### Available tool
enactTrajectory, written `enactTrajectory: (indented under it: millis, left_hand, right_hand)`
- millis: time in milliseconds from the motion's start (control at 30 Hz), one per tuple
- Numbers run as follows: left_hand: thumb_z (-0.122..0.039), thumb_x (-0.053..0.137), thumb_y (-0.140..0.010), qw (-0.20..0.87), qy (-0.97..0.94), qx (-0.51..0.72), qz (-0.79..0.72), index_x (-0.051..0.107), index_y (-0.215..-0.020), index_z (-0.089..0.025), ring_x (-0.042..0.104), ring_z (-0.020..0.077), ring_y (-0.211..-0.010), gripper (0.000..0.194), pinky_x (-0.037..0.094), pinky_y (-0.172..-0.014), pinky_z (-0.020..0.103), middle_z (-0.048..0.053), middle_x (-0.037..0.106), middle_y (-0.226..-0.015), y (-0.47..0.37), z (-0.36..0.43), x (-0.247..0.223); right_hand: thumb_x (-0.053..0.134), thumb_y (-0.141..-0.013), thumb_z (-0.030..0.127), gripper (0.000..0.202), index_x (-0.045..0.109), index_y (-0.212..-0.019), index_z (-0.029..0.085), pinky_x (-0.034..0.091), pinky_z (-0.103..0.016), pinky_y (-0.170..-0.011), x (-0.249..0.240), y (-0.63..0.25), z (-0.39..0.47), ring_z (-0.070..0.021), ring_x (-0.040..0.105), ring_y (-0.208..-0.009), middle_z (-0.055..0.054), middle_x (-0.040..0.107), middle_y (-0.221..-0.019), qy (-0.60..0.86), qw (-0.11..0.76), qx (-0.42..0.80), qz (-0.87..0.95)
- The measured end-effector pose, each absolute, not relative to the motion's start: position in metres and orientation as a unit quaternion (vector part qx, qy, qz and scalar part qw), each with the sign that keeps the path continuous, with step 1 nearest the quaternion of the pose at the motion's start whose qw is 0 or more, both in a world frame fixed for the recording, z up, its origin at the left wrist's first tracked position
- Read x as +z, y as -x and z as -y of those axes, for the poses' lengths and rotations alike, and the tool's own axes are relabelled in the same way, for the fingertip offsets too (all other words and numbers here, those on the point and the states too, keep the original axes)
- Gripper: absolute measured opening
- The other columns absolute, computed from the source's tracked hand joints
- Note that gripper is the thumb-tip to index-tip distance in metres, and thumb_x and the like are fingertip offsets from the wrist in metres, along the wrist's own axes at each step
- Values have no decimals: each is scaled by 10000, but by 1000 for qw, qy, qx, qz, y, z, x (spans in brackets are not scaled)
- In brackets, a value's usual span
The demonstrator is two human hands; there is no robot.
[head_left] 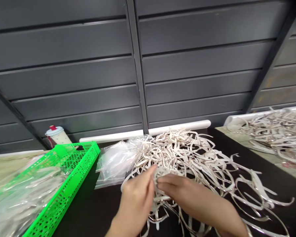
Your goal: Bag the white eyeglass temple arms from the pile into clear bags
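In the lower middle of the head view, my left hand [137, 191] and my right hand [179, 189] come close together over a heap of curved strips [177, 148]. The strips are thin and off-white, with shiny metallic edges. A whitish bundle of these strips [160, 174] sits between my hands, with the fingers of both closed around its sides. Some clear film seems to be around the bundle, but blur hides its detail. My palms and several fingertips are out of sight. Left of the heap lies a stack of clear plastic bags [115, 161].
A green perforated basket [71, 181] at left holds bagged strips [39, 191]. Behind it stands a pale bottle with a red-topped lid [58, 134]. White rolls [180, 126] lie along the grey panelled wall [197, 59]. Another strip heap [283, 131] lies at right.
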State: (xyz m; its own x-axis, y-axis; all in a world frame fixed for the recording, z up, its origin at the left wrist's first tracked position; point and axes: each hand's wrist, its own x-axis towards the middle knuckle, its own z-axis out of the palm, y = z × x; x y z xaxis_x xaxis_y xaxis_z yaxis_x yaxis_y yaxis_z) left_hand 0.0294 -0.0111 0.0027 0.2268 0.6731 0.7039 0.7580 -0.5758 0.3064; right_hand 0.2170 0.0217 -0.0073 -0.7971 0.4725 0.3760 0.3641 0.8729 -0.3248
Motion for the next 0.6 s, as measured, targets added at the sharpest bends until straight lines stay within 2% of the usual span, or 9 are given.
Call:
enactTrajectory:
  millis: [33, 100, 167, 233, 267, 333, 400, 500, 600]
  left_hand:
    - [-139, 462, -885, 41, 751, -444, 487, 653, -1109, -165, 685, 151, -673, 295, 546, -655, 244, 55, 743, -881, -24, 9, 6]
    - [-206, 492, -880, -3, 680, -496, 541, 701, -1027, -188, 618, 124, -535, 256, 501, -537, 220, 9, 713, -711, -16, 5, 11]
    - [-273, 522, -864, -69, 602, -549, 575, 717, -989, -194, 478, 95, -406, 245, 393, -410, 200, -46, 572, -507, -12, 3, 14]
    - [-316, 547, -843, -135, 538, -592, 584, 715, -991, -184, 373, 81, -377, 261, 302, -368, 194, -72, 437, -443, -8, 0, 16]
    - [-331, 559, -833, -163, 517, -606, 582, 712, -994, -178, 353, 79, -384, 269, 284, -369, 192, -74, 410, -446, -7, -1, 16]
    - [-351, 580, -822, -203, 495, -624, 570, 708, -982, -172, 335, 76, -406, 272, 276, -383, 189, -73, 391, -465, -3, -4, 16]
    - [-366, 599, -818, -219, 488, -647, 543, 704, -947, -181, 331, 75, -433, 249, 291, -406, 180, -72, 381, -489, 1, -8, 13]
    - [-339, 661, -781, -188, 469, -717, 480, 674, -978, -217, 425, 78, -550, 232, 389, -528, 157, -58, 460, -624, 4, -18, 8]
    - [-292, 761, -681, -229, 480, -731, 428, 584, -1164, -267, 564, 124, -882, 515, 454, -775, 195, -4, 599, -958, 4, -28, 3]
  right_hand:
    - [478, -932, 146, 206, 629, -1068, 180, 503, -279, -781, 3, -223, -21, -165, 594, -869, -65, 629, -986, 234, 230, 139, 934]
    - [606, -878, 264, 173, 645, -1033, 197, 498, -309, -759, 16, -231, -22, -196, 572, -900, -69, 598, -988, 276, 253, 137, 917]
    - [705, -798, 311, 204, 667, -971, 210, 488, -351, -777, 18, -231, -29, -235, 549, -962, -81, 571, -1028, 308, 272, 117, 904]
    - [685, -817, 275, 91, 678, -875, 206, 484, -361, -788, 12, -226, -40, -229, 551, -971, -85, 568, -1065, 301, 291, 119, 900]
    - [640, -854, 251, 68, 673, -827, 198, 489, -342, -768, 8, -222, -45, -205, 567, -932, -80, 585, -1039, 283, 311, 135, 897]
    - [553, -910, 229, 177, 652, -769, 190, 492, -281, -658, 0, -215, -54, -151, 590, -767, -49, 626, -868, 249, 374, 176, 876]
    - [543, -914, 230, 173, 637, -772, 194, 464, -246, -549, -4, -212, -59, -123, 573, -621, -7, 618, -696, 246, 452, 201, 834]
    - [558, -895, 216, 119, 623, -797, 201, 466, -238, -521, -3, -214, -59, -115, 600, -578, 7, 639, -663, 258, 530, 229, 775]
    - [544, -893, 213, 114, 608, -799, 198, 509, -237, -525, -1, -217, -54, -124, 643, -570, 4, 654, -645, 250, 572, 296, 723]
